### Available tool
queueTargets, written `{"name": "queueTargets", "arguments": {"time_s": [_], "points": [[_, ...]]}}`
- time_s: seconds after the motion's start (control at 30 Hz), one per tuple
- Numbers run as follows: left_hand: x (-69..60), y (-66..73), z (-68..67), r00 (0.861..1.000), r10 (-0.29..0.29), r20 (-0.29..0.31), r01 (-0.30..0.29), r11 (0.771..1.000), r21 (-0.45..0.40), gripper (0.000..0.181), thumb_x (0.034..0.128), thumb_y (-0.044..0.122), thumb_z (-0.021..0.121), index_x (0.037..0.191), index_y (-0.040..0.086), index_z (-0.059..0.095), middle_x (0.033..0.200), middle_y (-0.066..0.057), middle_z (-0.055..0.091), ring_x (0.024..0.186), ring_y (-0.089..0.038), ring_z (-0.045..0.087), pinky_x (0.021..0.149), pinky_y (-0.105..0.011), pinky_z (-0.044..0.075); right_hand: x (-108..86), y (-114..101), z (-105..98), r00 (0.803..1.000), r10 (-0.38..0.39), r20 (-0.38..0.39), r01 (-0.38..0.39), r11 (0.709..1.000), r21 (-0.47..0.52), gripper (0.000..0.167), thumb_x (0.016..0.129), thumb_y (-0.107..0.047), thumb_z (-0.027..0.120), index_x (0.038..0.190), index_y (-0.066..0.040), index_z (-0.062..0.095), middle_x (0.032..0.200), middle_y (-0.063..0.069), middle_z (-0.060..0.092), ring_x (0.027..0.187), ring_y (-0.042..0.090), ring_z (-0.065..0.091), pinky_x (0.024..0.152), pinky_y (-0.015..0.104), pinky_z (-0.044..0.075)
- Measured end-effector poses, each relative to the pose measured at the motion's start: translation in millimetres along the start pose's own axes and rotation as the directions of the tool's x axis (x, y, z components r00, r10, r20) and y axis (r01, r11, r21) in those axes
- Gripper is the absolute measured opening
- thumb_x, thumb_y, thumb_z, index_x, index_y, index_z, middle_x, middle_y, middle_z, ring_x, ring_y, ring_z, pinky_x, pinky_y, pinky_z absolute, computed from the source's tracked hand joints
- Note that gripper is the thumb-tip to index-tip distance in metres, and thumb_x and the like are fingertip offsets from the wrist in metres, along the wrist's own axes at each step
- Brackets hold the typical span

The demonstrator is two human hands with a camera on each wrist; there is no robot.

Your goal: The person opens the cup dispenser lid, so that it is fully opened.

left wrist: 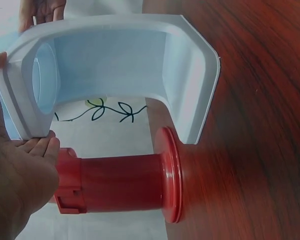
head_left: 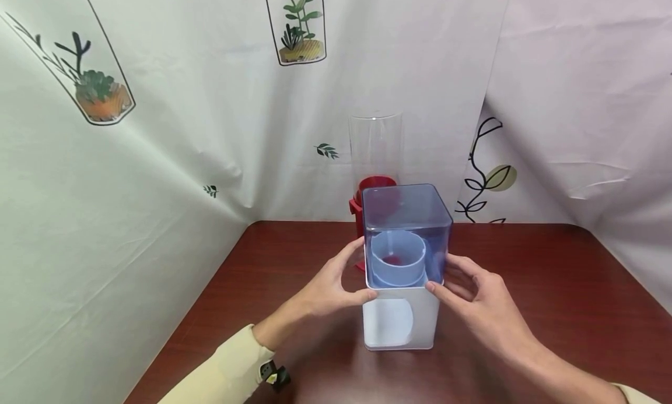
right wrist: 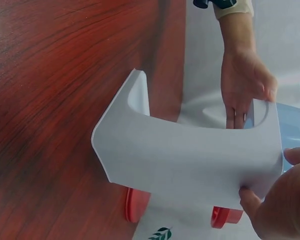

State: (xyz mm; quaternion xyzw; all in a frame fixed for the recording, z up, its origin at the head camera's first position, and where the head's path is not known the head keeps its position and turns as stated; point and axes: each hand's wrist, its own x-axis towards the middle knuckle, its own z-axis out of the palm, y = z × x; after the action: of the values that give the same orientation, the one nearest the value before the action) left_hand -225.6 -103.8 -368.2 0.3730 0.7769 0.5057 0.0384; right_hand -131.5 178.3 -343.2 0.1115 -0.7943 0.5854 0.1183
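A white stand with a see-through blue box on top is upright in the head view, a round blue collar inside the box. My left hand grips its left side where box and stand meet, thumb on the front edge. On the opposite side my right hand holds it the same way, thumb at the front corner and fingers along the side. In the left wrist view the stand shows its open hollow; the right wrist view shows its outer side.
Behind the stand is a red base with a red holder on top and a tall clear cylinder rising from it. The brown table meets a patterned white cloth at the back.
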Motion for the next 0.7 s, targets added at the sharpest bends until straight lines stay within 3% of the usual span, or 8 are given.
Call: {"name": "queueTargets", "arguments": {"time_s": [0.17, 0.27, 0.4, 0.5, 0.6, 0.7], "points": [[1.7, -2.8, -3.7, 1.0, 0.012, 0.02, -0.012, 1.0, -0.012, 0.095, 0.0867, 0.03, 0.083, 0.165, 0.029, 0.03, 0.16, 0.008, 0.047, 0.148, -0.017, 0.045, 0.118, -0.061, 0.039, -0.7, 2.2, -0.9, 1.0, 0.01, 0.01, -0.01, 0.999, -0.045, 0.061, 0.095, -0.015, 0.082, 0.149, -0.003, 0.056, 0.137, 0.024, 0.067, 0.116, 0.033, 0.073, 0.088, 0.021, 0.058], [2.7, -3.1, -3.9, 1.0, 0.007, 0.018, -0.006, 1.0, -0.03, 0.097, 0.0855, 0.031, 0.086, 0.165, 0.03, 0.03, 0.161, 0.01, 0.045, 0.149, -0.017, 0.044, 0.118, -0.063, 0.037, -0.7, 1.3, -2.5, 1.0, -0.004, 0.002, 0.004, 0.991, -0.131, 0.063, 0.095, -0.021, 0.084, 0.15, -0.008, 0.056, 0.134, 0.018, 0.07, 0.116, 0.031, 0.073, 0.09, 0.021, 0.058], [3.4, 0.1, -0.3, 1.0, -0.002, -0.008, 0.002, 0.999, -0.046, 0.102, 0.0845, 0.033, 0.088, 0.167, 0.032, 0.027, 0.163, 0.009, 0.043, 0.149, -0.019, 0.043, 0.118, -0.063, 0.037, 2.0, -3.4, -2.3, 0.999, -0.039, -0.007, 0.036, 0.976, -0.217, 0.075, 0.093, -0.032, 0.085, 0.157, -0.014, 0.049, 0.14, 0.013, 0.067, 0.125, 0.035, 0.067, 0.101, 0.048, 0.057], [4.5, 2.5, 3.8, 0.999, 0.004, -0.032, -0.006, 0.999, -0.052, 0.107, 0.0838, 0.034, 0.089, 0.168, 0.033, 0.023, 0.162, 0.009, 0.043, 0.148, -0.019, 0.044, 0.119, -0.062, 0.037, 7.3, -8.3, -2.8, 0.998, -0.061, 0.012, 0.062, 0.979, -0.193, 0.086, 0.093, -0.033, 0.085, 0.164, -0.019, 0.039, 0.15, 0.011, 0.06, 0.134, 0.038, 0.06, 0.105, 0.063, 0.05], [6.2, 3.8, 7.3, 0.998, 0.009, -0.055, -0.013, 0.998, -0.066, 0.108, 0.0834, 0.035, 0.09, 0.167, 0.035, 0.021, 0.161, 0.009, 0.043, 0.146, -0.018, 0.045, 0.118, -0.063, 0.036, 14.7, -15.0, -5.7, 0.994, -0.102, 0.033, 0.106, 0.983, -0.153, 0.092, 0.093, -0.029, 0.086, 0.167, -0.026, 0.032, 0.158, 0.008, 0.053, 0.142, 0.038, 0.053, 0.107, 0.055, 0.05], [8.5, 4.2, 9.5, 0.998, 0.011, -0.063, -0.016, 0.997, -0.081, 0.108, 0.083, 0.039, 0.09, 0.167, 0.036, 0.022, 0.16, 0.008, 0.045, 0.145, -0.018, 0.046, 0.117, -0.066, 0.036, 24.0, -24.6, -10.3, 0.988, -0.151, 0.037, 0.154, 0.98, -0.124, 0.096, 0.093, -0.022, 0.086, 0.169, -0.03, 0.027, 0.166, 0.004, 0.042, 0.15, 0.035, 0.044, 0.112, 0.034, 0.046]]}}
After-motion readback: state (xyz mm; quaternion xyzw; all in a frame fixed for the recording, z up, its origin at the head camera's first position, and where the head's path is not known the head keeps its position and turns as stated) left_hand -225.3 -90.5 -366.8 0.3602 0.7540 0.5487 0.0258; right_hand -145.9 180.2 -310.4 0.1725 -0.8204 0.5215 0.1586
